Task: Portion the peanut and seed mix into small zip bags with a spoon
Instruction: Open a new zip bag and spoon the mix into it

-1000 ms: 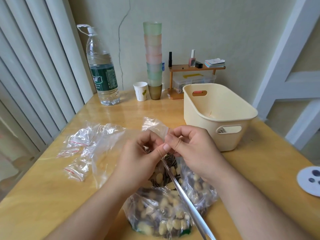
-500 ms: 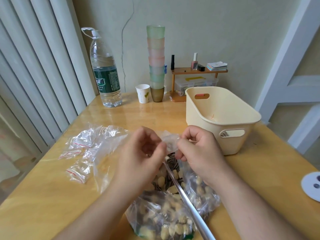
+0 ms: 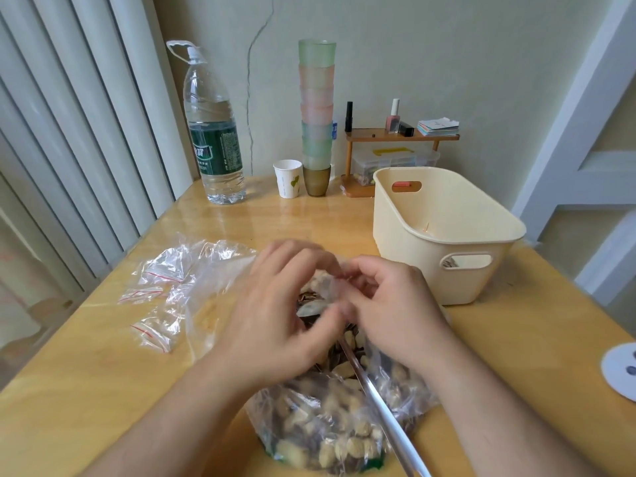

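Your left hand (image 3: 275, 315) and right hand (image 3: 389, 308) both pinch a small zip bag (image 3: 330, 287) over the mix bag (image 3: 330, 425) at 6 o'clock. Film is light, limp, slippery; hold its top edge.

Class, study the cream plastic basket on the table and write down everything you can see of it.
The basket is cream, smooth plastic, oblong with rounded corners and a rolled rim. Each short end has a cut-out handle slot. It stands upright on the wooden table, at the right, beyond the hands. Neither hand touches it. Its inside looks nearly bare; something dark shows through the near slot.
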Demonstrator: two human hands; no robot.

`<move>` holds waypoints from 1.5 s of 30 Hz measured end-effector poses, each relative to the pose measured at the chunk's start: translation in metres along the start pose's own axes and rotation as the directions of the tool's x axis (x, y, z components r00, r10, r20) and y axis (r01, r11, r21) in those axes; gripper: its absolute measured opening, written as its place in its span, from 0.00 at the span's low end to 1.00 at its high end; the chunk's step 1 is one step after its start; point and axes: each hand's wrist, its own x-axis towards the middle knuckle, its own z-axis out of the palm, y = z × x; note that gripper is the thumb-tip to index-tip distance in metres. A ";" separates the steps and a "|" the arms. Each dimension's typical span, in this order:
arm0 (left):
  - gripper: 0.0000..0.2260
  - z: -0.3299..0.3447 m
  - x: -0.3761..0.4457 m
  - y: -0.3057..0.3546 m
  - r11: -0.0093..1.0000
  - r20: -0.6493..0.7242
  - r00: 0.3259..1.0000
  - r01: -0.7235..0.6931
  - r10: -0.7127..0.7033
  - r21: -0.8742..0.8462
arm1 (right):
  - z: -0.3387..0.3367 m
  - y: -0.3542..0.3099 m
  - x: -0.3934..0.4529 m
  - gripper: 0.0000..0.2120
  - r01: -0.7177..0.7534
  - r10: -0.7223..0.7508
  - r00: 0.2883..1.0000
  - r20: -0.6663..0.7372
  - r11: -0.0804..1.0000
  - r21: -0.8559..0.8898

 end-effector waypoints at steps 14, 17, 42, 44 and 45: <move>0.35 -0.003 -0.003 -0.013 0.995 0.322 0.942 0.089 -0.098 0.042 | -0.021 -0.003 0.004 0.08 -0.142 0.052 0.971 0.235 0.910 0.388; 0.32 -0.005 -0.001 -0.011 0.991 0.266 0.962 0.033 -0.066 0.127 | -0.023 -0.005 0.004 0.09 -0.117 0.032 0.978 0.207 0.904 0.411; 0.26 -0.001 -0.001 -0.013 0.971 0.143 0.978 0.175 -0.152 -0.165 | -0.019 -0.006 0.003 0.09 -0.005 -0.054 0.991 0.126 0.903 0.431; 0.26 0.000 -0.002 -0.013 0.969 0.147 0.978 0.173 -0.148 -0.174 | -0.020 -0.007 0.003 0.08 -0.002 -0.058 0.991 0.123 0.897 0.442; 0.25 0.000 -0.002 -0.013 0.967 0.146 0.978 0.177 -0.151 -0.183 | -0.019 -0.008 0.002 0.08 -0.001 -0.062 0.990 0.129 0.898 0.441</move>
